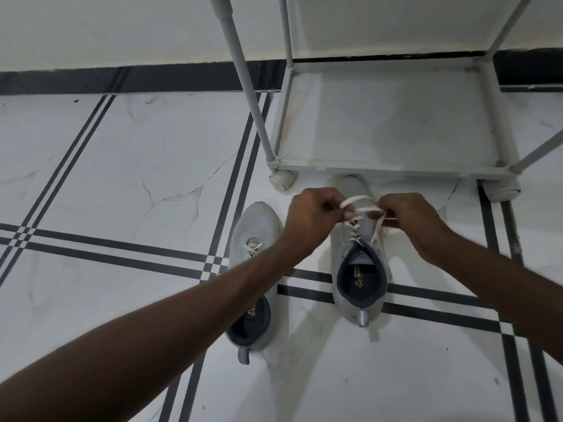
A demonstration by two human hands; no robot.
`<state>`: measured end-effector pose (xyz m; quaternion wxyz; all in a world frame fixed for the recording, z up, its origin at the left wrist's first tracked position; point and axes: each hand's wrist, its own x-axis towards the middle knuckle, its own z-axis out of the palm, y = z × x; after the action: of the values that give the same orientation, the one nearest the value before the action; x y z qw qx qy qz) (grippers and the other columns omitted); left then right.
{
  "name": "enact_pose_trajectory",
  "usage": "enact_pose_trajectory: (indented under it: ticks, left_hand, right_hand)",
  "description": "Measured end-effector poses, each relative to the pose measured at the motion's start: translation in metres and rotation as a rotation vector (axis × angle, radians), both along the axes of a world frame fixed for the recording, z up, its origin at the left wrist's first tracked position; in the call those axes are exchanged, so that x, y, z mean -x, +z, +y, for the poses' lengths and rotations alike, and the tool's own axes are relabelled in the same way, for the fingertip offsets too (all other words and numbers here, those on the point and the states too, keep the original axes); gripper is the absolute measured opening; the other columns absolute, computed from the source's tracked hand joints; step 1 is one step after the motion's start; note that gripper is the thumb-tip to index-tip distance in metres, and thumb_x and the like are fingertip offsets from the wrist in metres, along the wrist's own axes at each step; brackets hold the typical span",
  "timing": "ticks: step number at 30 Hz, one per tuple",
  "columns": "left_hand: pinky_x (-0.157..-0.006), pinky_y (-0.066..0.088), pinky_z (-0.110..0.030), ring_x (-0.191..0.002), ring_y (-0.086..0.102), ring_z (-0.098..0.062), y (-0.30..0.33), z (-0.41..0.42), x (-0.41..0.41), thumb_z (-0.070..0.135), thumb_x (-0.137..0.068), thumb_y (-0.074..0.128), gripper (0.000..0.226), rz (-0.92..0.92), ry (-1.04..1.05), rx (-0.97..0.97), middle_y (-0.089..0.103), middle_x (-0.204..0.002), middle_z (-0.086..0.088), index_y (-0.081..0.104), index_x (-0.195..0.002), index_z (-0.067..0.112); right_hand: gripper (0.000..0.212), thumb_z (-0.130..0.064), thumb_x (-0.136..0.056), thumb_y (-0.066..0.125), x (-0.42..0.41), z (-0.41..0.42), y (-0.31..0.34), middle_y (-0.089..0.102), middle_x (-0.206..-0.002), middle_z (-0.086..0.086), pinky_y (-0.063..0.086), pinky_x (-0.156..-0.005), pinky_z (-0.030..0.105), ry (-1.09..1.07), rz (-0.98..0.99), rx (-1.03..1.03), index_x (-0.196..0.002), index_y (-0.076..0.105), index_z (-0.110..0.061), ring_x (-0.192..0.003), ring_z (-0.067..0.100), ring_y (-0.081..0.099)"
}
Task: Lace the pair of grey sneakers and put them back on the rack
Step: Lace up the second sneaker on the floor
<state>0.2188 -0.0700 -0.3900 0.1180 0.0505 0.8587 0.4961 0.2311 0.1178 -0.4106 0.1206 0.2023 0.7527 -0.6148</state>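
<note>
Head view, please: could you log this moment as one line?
left hand grips lace | right hand grips lace | right sneaker being tied | left sneaker on floor | rack shelf bare

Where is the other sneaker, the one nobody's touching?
On the floor left of the sneaker being laced, partly under the left forearm: the idle sneaker.

This looked like a home, likely an entry or hallway corner. The floor (122, 166) was glossy white marble-look tile crossed by paired dark stripes, meeting a plain pale wall (106, 28) above a black skirting band (152, 77) at 12 o'clock. A light tubular shoe rack (380, 123) on stubby feet stood at 1 o'clock, with 2 grey sneakers (359, 287) on the tiles before it.
</note>
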Motion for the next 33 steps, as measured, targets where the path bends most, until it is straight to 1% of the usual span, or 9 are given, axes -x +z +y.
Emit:
enact_pose_trajectory:
  ticks: [3, 10, 14, 17, 20, 23, 26, 29, 33]
  left_hand:
    - [-0.067, 0.055, -0.031, -0.062, 0.061, -0.007, -0.006, -0.018, -0.003, 0.018, -0.078, 0.079, 0.003, -0.152, 0.173, -0.095, 0.073, -0.07, -0.005, 0.076, -0.077, 0.017]
    - [-0.05, 0.054, -0.023, -0.058, 0.061, -0.018, -0.023, -0.047, 0.004, 0.011, -0.088, 0.07, 0.013, -0.498, 0.445, -0.034, 0.068, -0.076, -0.014, 0.072, -0.085, -0.002]
    - [-0.093, 0.056, -0.043, -0.101, 0.067, -0.028, -0.027, -0.036, 0.004, 0.023, -0.085, 0.073, 0.051, -0.284, 0.315, 0.258, 0.065, -0.118, -0.015, 0.054, -0.129, 0.006]
    - [-0.102, 0.045, -0.039, -0.12, 0.054, -0.027, -0.014, 0.0, -0.012, 0.03, -0.083, 0.072, 0.056, 0.055, -0.108, 0.458, 0.06, -0.13, -0.009, 0.052, -0.133, 0.015]
    - [-0.088, 0.051, -0.036, -0.101, 0.067, -0.027, -0.016, 0.021, -0.016, 0.034, -0.081, 0.075, 0.032, -0.031, -0.294, 0.535, 0.074, -0.106, -0.007, 0.07, -0.109, 0.018]
    - [-0.08, 0.049, -0.029, -0.092, 0.069, -0.023, -0.023, 0.021, -0.007, 0.029, -0.075, 0.081, 0.025, -0.115, -0.253, 0.483, 0.076, -0.096, -0.006, 0.074, -0.095, 0.016]
    - [-0.077, 0.046, -0.024, -0.093, 0.068, -0.021, -0.024, 0.019, -0.008, 0.026, -0.075, 0.081, 0.021, -0.149, -0.233, 0.402, 0.075, -0.095, -0.005, 0.075, -0.091, 0.014]
    - [-0.078, 0.049, -0.027, -0.092, 0.069, -0.022, -0.028, 0.019, -0.007, 0.026, -0.079, 0.078, 0.018, -0.166, -0.212, 0.374, 0.075, -0.093, -0.006, 0.073, -0.088, 0.012]
    - [-0.08, 0.059, -0.035, -0.082, 0.071, -0.025, -0.028, 0.018, -0.001, 0.025, -0.081, 0.076, 0.011, -0.199, -0.199, 0.343, 0.076, -0.088, -0.007, 0.067, -0.081, 0.02]
  right_hand:
    - [0.037, -0.035, -0.088, 0.063, -0.005, 0.006, -0.005, 0.068, -0.074, 0.02, 0.054, -0.077, 0.047, -0.114, 0.179, -0.338, -0.069, 0.064, -0.004, -0.079, 0.04, 0.068]
    - [0.048, -0.044, -0.085, 0.064, -0.008, 0.033, -0.004, 0.068, -0.061, 0.017, 0.057, -0.075, 0.044, -0.316, 0.143, -0.398, -0.06, 0.061, -0.003, -0.063, 0.032, 0.068]
    - [0.036, -0.028, -0.088, 0.071, -0.006, 0.043, 0.002, 0.052, -0.046, 0.006, 0.057, -0.059, 0.037, -0.338, 0.06, -0.051, -0.063, 0.056, -0.005, -0.043, 0.022, 0.06]
    - [0.047, -0.038, -0.091, 0.063, -0.009, 0.041, -0.007, 0.047, -0.049, 0.002, 0.036, -0.053, 0.027, 0.08, 0.246, -0.613, -0.055, 0.051, -0.01, -0.05, 0.023, 0.051]
    - [0.041, -0.049, -0.089, 0.059, -0.018, 0.047, -0.015, 0.051, -0.054, -0.001, 0.027, -0.052, 0.027, 0.297, 0.262, -1.119, -0.065, 0.058, -0.015, -0.055, 0.025, 0.05]
    - [0.034, -0.046, -0.085, 0.066, -0.023, 0.057, -0.023, 0.069, -0.08, 0.01, 0.041, -0.064, 0.033, 0.396, 0.241, -1.32, -0.09, 0.071, -0.012, -0.076, 0.031, 0.06]
    - [0.029, -0.022, -0.081, 0.074, -0.031, 0.052, -0.032, 0.07, -0.117, 0.012, 0.041, -0.094, 0.044, 0.495, 0.346, -1.132, -0.109, 0.072, -0.014, -0.11, 0.037, 0.057]
    - [0.027, -0.003, -0.08, 0.072, -0.037, 0.03, -0.026, 0.074, -0.104, 0.001, 0.046, -0.082, 0.029, 0.47, 0.39, -0.768, -0.104, 0.074, -0.017, -0.086, 0.022, 0.068]
    - [0.015, -0.004, -0.082, 0.072, -0.032, 0.02, -0.019, 0.074, -0.068, -0.003, 0.051, -0.057, 0.015, 0.389, 0.148, -0.482, -0.078, 0.07, -0.019, -0.049, 0.008, 0.068]
